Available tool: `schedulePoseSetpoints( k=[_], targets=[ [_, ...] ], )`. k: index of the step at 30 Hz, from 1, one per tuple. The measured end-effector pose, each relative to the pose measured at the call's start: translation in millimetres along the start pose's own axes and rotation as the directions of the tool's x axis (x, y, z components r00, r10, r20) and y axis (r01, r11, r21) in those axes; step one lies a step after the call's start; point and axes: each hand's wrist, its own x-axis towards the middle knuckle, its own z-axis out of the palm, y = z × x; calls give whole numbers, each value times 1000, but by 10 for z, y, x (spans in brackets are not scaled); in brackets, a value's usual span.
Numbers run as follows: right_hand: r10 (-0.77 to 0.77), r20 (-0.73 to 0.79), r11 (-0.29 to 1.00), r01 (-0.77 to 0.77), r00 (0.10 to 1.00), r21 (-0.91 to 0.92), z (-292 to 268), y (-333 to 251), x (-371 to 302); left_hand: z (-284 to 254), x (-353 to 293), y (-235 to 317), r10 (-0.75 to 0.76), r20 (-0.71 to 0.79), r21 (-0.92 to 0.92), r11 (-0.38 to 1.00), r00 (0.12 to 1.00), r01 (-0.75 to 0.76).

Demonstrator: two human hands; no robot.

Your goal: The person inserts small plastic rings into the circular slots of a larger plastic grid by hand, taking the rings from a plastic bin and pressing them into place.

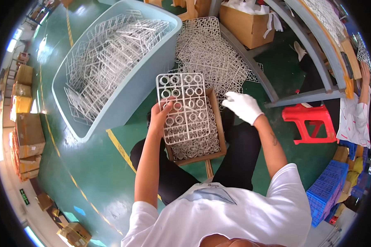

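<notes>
My bare left hand grips a white plastic ring frame by its left side. The flat grid has rows of round rings in its upper part, while its lower rows look like bare bars. Beneath it stands a cardboard box of loose white rings, between my knees. To the right of the frame, my right hand in a white glove hovers apart from it, with fingers partly spread and nothing visible in them. A heap of similar ring frames lies beyond the box.
A light blue tub full of white wire-like grids stands at the far left. Grey metal table legs and a red stool are on the right, near another person's arm. Behind the heap is a carton.
</notes>
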Motion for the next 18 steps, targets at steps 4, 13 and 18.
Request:
schedulePoseSetpoints(
  k=[4,13,18],
  targets=[
    [274,12,893,-259,962,368,-169,753,256,-24,72,46,-5,-68,-237,972,998,-11],
    [498,-73,695,-347,864,630,1080,1952,1750,262,1992,253,25,58,304,952,998,-42],
    [5,-650,999,26,760,38,926,2185,2785,504,3150,-593,-118,62,318,944,991,93]
  ],
)
